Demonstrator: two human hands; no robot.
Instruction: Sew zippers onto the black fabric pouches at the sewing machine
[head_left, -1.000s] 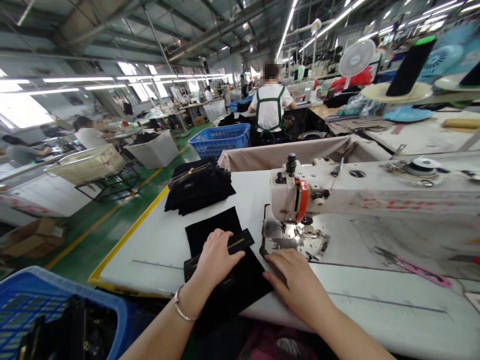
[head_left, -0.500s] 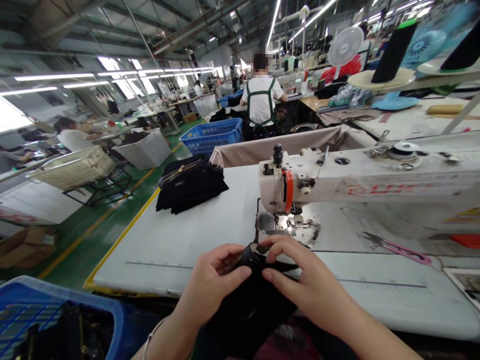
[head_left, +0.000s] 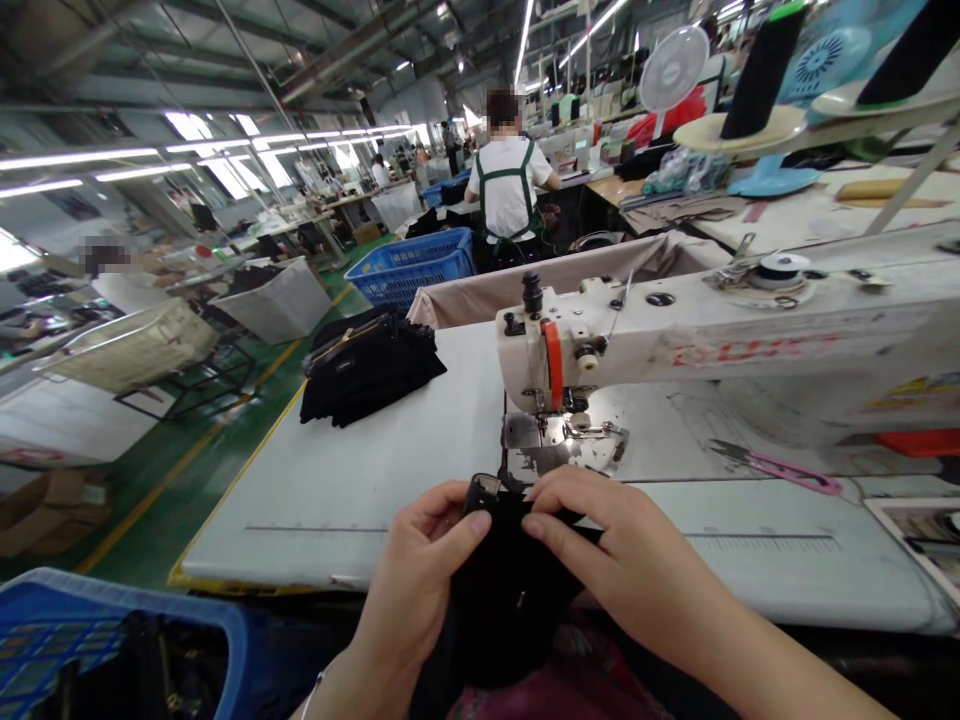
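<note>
Both my hands grip a black fabric piece [head_left: 504, 585] at the near edge of the white sewing table [head_left: 375, 470]. My left hand [head_left: 416, 580] pinches its left side, thumb on top. My right hand [head_left: 607, 550] holds its right side with curled fingers. The fabric hangs down off the table edge toward my lap. Just beyond my hands is the needle plate [head_left: 559, 445] of the white sewing machine [head_left: 675, 340].
A stack of black fabric pieces [head_left: 367, 365] lies at the table's far left. Pink snips [head_left: 780, 468] lie to the right of the needle plate. A blue crate [head_left: 97, 640] stands at my lower left. A person in a green apron [head_left: 510, 190] works ahead by a blue basket [head_left: 412, 270].
The black piece lay flat on the table under my flat hands; both hands have gathered it up and pulled it back to the table's near edge. The view has shifted right.
</note>
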